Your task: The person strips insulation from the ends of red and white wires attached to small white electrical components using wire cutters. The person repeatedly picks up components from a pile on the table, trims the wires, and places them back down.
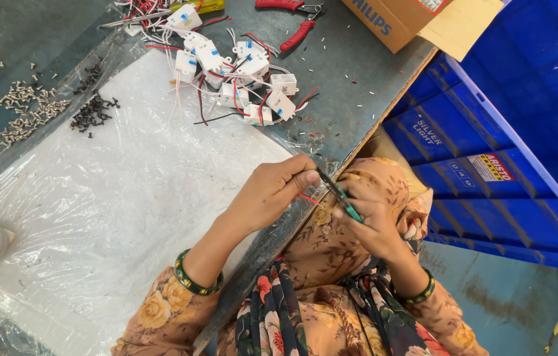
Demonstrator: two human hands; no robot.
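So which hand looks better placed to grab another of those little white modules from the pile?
Probably the left hand: it is over the table, nearer the white modules. The right hand holds a green-handled tool.

Between my fingers point(305, 177) I pinch a thin red wire point(308, 198), short and slanting off the edge of the surface point(351, 99). My other fingers point(358, 198) hold a slim green-handled tool point(341, 196), its dark tip angled at the wire.

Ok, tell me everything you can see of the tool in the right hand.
The tool is a slim hand tool with green handles and dark metal tips, probably small cutters. It lies slanted, tips up-left, at the table edge. The right hand grips its handles; the left hand holds a short red wire to the tips.
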